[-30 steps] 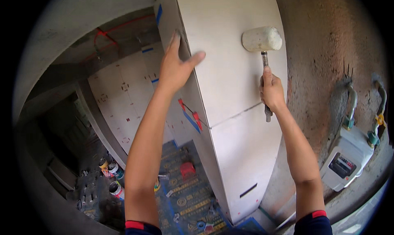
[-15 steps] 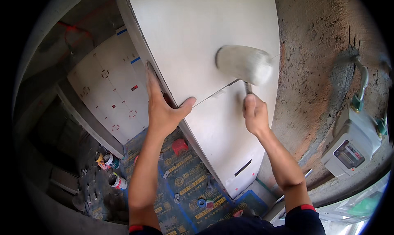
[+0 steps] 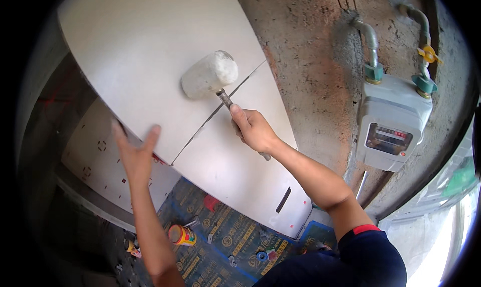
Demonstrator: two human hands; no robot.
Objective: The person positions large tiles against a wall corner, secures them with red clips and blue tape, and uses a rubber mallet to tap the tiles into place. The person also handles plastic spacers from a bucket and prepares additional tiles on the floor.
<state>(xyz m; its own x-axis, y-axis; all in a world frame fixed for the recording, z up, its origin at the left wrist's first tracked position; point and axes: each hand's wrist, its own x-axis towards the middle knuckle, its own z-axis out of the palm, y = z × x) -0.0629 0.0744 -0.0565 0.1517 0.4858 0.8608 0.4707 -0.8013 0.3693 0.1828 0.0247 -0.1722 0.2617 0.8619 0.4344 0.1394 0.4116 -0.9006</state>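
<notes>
My left hand [image 3: 139,151] is at the left edge of a pale tiled column [image 3: 125,41], fingers spread, thumb beside the edge. Red pieces at that edge are partly hidden behind it. My right hand [image 3: 250,129] grips the handle of a white-headed mallet [image 3: 209,75]. The mallet head is over the upper tile, just above and left of a dark horizontal joint [image 3: 196,133]; whether it touches the surface I cannot tell. The lower tile [image 3: 240,181] has a narrow dark slot.
A rough plaster wall [image 3: 310,46] on the right carries a grey meter [image 3: 386,136] with pipes and a yellow valve. Below are a covered floor [image 3: 220,257], a yellow-red bucket [image 3: 183,235], a red object and a blue tape roll. Another tiled wall [image 3: 90,151] stands behind, left.
My view has turned, so the column appears more tilted and the meter higher. The mallet has come down toward the joint and shifted left; my left hand has slid lower along the edge.
</notes>
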